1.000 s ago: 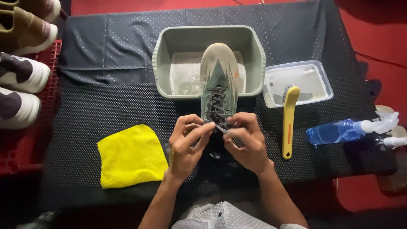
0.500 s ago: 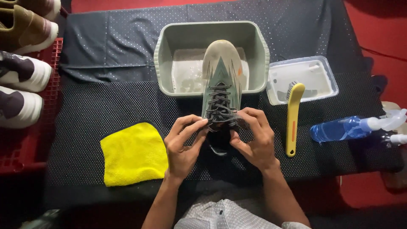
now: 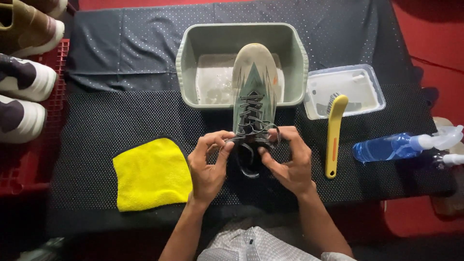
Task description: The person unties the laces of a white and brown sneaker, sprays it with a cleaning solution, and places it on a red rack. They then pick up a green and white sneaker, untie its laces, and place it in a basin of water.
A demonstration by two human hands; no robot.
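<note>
Left hand (image 3: 209, 164): my grip was closed on the dark lace (image 3: 240, 138), thumb and forefinger pinching it at the shoe's left side, so it stayed taut.
Right hand (image 3: 286, 162): my grip was pinched on the same lace at the right side, fingers curled by the shoe's opening.
Shoe (image 3: 254, 92): grey-green, heel toward me on the bench (image 3: 96, 121), toe propped over the tub's rim, which kept the laces facing up.
Yellow cloth (image 3: 151, 174): lay flat just left of my left hand.
Brush (image 3: 333, 133): yellow handle, bristle end resting on the clear tray (image 3: 367, 92).
Spray bottle (image 3: 396, 146): blue, on its side, far right.
Tub (image 3: 193, 63): grey, shallow soapy water inside.
Other shoes (image 3: 21, 82): lined up at the left edge.
</note>
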